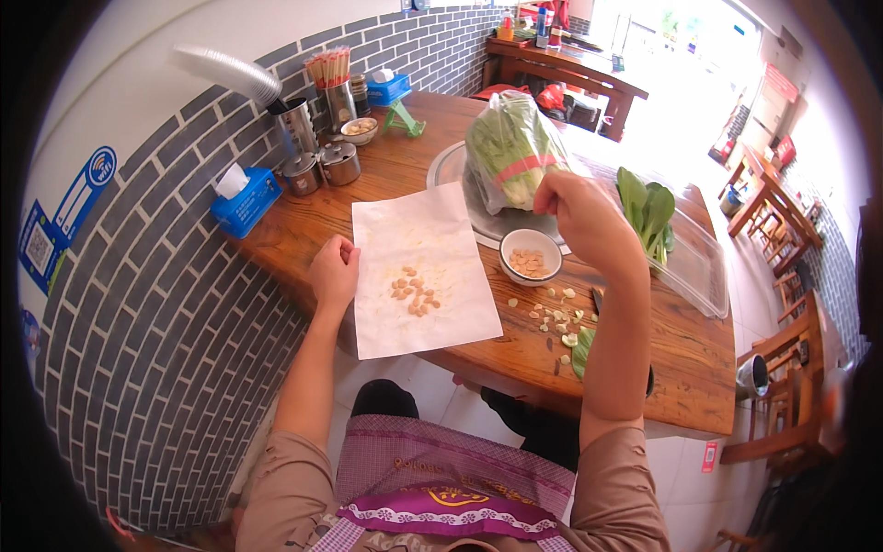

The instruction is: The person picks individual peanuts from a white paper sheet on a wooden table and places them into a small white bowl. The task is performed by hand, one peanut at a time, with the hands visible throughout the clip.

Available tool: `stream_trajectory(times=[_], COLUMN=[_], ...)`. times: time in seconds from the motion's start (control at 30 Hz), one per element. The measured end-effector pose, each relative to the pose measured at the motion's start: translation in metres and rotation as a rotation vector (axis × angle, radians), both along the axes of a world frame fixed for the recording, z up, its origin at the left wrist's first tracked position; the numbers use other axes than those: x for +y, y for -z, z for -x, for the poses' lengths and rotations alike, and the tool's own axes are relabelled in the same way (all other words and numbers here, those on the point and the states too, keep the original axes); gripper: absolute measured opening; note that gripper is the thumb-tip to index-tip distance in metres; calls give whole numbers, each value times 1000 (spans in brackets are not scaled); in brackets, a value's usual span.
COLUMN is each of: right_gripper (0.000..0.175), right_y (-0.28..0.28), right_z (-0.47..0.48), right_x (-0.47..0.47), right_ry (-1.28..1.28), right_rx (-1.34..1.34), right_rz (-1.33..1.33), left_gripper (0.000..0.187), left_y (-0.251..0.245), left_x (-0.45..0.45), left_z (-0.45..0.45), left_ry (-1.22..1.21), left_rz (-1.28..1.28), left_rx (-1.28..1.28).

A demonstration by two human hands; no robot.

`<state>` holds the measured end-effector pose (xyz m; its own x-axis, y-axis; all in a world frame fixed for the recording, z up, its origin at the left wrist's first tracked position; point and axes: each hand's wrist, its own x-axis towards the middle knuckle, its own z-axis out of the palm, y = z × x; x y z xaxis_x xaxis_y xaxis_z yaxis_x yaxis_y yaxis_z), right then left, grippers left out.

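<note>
A sheet of white paper (428, 234) lies at the near edge of the wooden table, with a small pile of pale, flat seeds or slices (414, 293) on it. My left hand (336, 270) touches the sheet's left edge, fingers curled; its grip is not clear. Above the back right of a small white bowl (530, 239) is my right hand (569, 200), fingers bent together; whether they hold anything is hidden. The bowl contains similar pale pieces. Behind it, bagged leafy greens (514, 148) rest on a round metal tray (452, 162).
Scraps (560, 317) and a green leaf (583, 350) lie right of the sheet. A clear plastic container (697, 279) with leafy greens (647, 207) stands at the right. Tissue boxes, lidded metal pots (339, 164) and a chopstick holder (338, 103) line the brick-patterned wall.
</note>
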<state>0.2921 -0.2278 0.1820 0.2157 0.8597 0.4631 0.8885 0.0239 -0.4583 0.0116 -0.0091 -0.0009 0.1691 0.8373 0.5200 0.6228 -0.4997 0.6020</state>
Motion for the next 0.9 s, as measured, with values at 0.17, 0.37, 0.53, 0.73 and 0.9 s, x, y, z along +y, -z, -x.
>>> stream_trajectory(times=[0.17,0.37,0.53,0.73,0.9], right_gripper=[21,22,17,28,27], right_y=[28,32,48,117,143], right_z=[-18,-17,30,87,85], right_x=[25,32,53,85,91], right_ry=[51,160,-88,-408,-506], right_rx=[-45,-146,-83,-228,-296], right_rz=[347,275,176,114,69], left_gripper=[13,13,13,12,12], left_y=[0,2,5,0,-2], left_x=[1,2,4,-2,-3], left_z=[0,-1,1,-1,-2], left_ry=[23,13,2,-9,-8], left_rz=[-10,-7,-4,-11,-11], left_rx=[-13,-8,-40,-51,-57])
